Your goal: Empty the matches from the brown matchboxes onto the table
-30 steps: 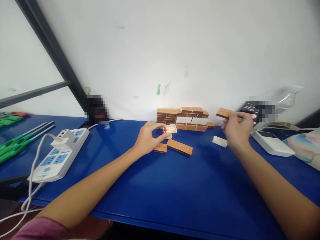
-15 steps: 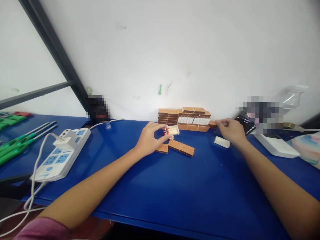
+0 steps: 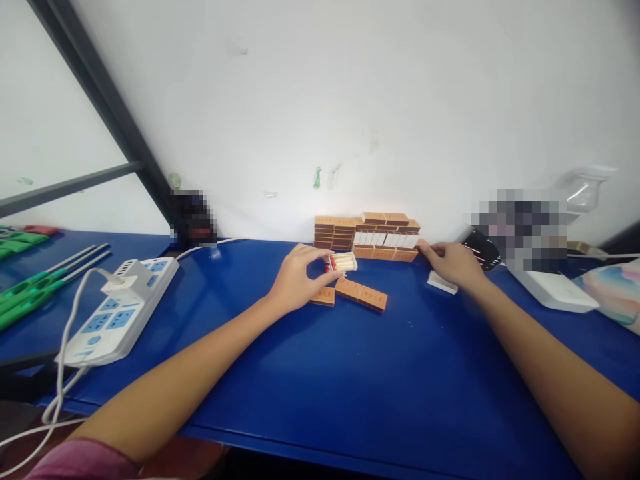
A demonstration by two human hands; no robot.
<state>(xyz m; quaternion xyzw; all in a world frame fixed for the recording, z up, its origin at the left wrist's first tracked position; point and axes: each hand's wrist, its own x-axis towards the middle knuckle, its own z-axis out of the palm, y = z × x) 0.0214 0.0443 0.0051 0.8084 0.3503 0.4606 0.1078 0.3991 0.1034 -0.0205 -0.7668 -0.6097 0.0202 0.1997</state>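
Observation:
My left hand [image 3: 299,277] pinches a small white matchbox tray [image 3: 354,261] of red-tipped matches between thumb and fingers, above the table. Just below it lie several orange matchboxes [image 3: 361,294], some partly behind the hand. At the wall, more matchboxes [image 3: 385,253] are stacked in rows, with a row of white pieces [image 3: 385,239] among them. My right hand [image 3: 453,262] is closed at the right end of this stack, its fingertips on an orange matchbox that is mostly hidden. A white tray [image 3: 442,283] lies beneath that hand.
On the left, a white power strip [image 3: 117,320] has a plug and looping cable. Green-handled rods [image 3: 45,287] lie beyond it. To the right are a white flat box [image 3: 557,291], a black item [image 3: 483,248] and a colourful bag [image 3: 615,293]. The blue table [image 3: 350,380] meets a white wall.
My right hand has moved left, bringing the matchbox at its fingertips against the end of the stack. My left hand stays nearly still with the tray of matches.

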